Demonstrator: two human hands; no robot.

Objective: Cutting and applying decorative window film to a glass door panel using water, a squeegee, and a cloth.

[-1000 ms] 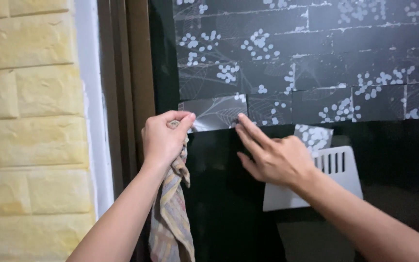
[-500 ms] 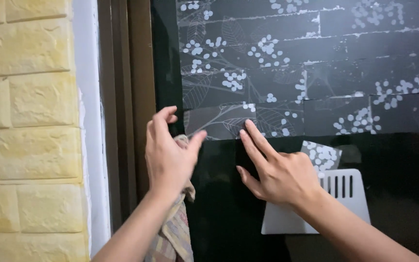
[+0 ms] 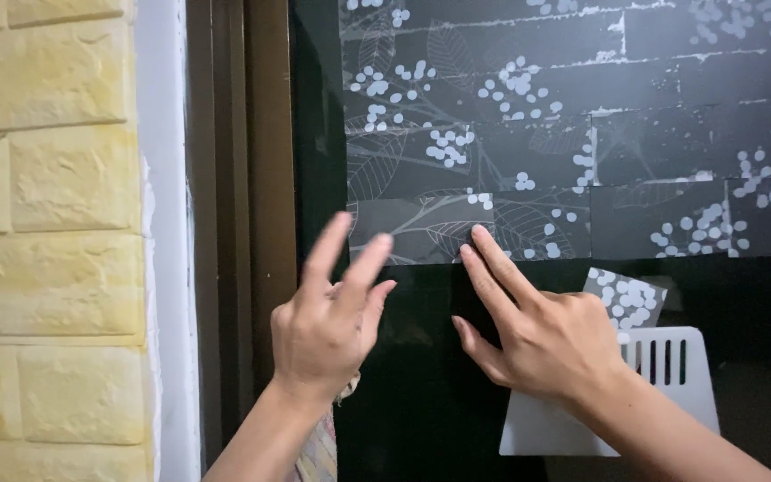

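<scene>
My right hand [image 3: 546,335] presses two spread fingers on the lower edge of the film [image 3: 493,223] stuck to the dark glass [image 3: 421,393]; my left hand [image 3: 327,326] hovers open, cloth [image 3: 323,451] beneath; uneven pressing risks bubbles or a lifting edge, I judge

Domestic interior, at a window or glazed door. Evidence: dark glass pane [image 3: 403,393] in a brown frame [image 3: 247,205], beside it a white painted strip [image 3: 164,268] and a wall of cream, brick-embossed panels [image 3: 46,223], a home-decor finish. Upper glass covered with decorative film [image 3: 528,134], printed with leaves and white berry clusters, laid in overlapping pieces. White plastic scraper [image 3: 662,393] with slots seen at the glass. Dim indoor lighting. No shop or workshop fittings visible; exact room not determinable.
</scene>
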